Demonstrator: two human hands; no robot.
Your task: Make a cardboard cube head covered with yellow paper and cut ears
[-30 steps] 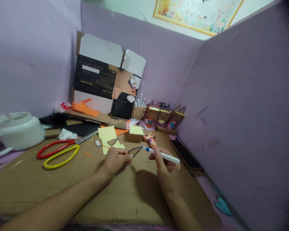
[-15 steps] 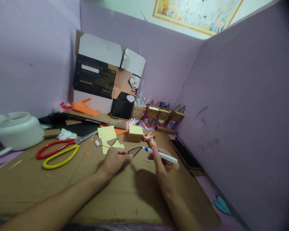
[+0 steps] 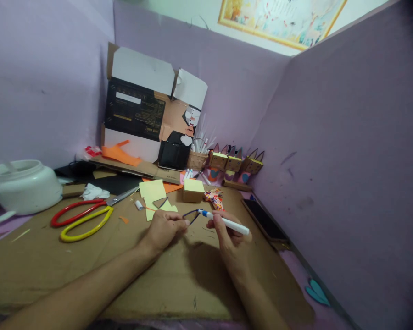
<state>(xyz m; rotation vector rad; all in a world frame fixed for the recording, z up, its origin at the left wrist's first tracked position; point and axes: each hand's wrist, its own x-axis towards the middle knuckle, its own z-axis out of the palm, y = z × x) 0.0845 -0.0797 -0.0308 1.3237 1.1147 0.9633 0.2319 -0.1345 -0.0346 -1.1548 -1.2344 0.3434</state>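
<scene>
Between the fingertips of my left hand (image 3: 167,228) is a small cardboard triangle (image 3: 192,215) with dark edges, raised above the cardboard sheet. My right hand (image 3: 231,236) grips a white marker (image 3: 229,222) with a blue collar, its tip touching or very near the triangle's upper right edge. Left of the hands lies a white marker cap (image 3: 138,205). A second dark-edged triangle (image 3: 160,202) rests on cut yellow paper (image 3: 153,190). Just behind the hands sits a small cardboard box (image 3: 193,191) with a yellow top, beside a patterned scrap (image 3: 214,199).
Scissors (image 3: 86,224) with red and yellow handles lie left, near a white pot (image 3: 24,188). A phone (image 3: 264,220) lies along the right wall. Several box figures with pointed ears (image 3: 236,162) and a marker basket (image 3: 197,160) stand behind, by an unfolded carton (image 3: 137,110).
My right hand and the marker have shifted slightly left, the tip moving along the triangle's edge. My left hand stays almost still with the triangle.
</scene>
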